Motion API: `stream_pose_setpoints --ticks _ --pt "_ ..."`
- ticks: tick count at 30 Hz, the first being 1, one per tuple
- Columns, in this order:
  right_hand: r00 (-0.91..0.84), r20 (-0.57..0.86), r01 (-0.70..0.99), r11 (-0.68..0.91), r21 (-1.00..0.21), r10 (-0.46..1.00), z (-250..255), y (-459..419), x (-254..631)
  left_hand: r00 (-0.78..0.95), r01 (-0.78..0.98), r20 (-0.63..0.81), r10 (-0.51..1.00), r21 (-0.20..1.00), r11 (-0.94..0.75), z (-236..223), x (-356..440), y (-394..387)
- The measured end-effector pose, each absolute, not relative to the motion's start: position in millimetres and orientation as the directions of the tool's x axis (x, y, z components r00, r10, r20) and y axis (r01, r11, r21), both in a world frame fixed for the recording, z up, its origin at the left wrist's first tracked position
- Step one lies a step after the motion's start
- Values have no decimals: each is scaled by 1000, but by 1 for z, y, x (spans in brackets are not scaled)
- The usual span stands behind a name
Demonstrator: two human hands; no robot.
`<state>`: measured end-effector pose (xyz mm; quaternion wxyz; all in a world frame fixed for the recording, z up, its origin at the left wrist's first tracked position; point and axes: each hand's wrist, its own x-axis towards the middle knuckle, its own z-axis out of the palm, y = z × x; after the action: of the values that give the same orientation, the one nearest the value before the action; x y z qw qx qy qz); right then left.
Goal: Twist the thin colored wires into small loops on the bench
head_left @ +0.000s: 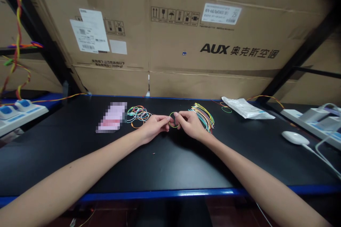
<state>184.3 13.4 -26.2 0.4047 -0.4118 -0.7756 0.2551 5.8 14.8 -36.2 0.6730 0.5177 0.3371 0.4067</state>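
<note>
A thin yellow-green wire (pixel 174 126), bent into a small loop, spans the gap between my two hands over the middle of the table. My left hand (pixel 155 127) pinches one side of it between thumb and fingers. On the other side my right hand (pixel 190 122) is closed on it too, thumb against curled fingers. Just beyond my left hand lies a tangle of coloured looped wires (pixel 138 113). Behind and right of my right hand rests a bundle of coloured wires (pixel 206 113), laid side by side and partly covered by that hand.
A pixelated pink-purple item (pixel 112 117) lies left on the black table (pixel 128 170). A white plastic bag (pixel 246 108), a white mouse-like device (pixel 295 137) and a power strip (pixel 317 124) are at right. Another power strip (pixel 23 115) sits left. Cardboard (pixel 170 81) stands behind.
</note>
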Motion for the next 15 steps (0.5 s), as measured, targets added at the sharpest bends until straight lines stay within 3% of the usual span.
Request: stream_pose_setpoints --ticks 7,15 --pt "-329 384 630 503 -592 863 -35 25 189 537 -288 -53 842 927 241 -32 3 16" --pt "-404 417 710 566 -418 814 -33 19 188 599 -161 -47 799 971 177 -32 0 16"
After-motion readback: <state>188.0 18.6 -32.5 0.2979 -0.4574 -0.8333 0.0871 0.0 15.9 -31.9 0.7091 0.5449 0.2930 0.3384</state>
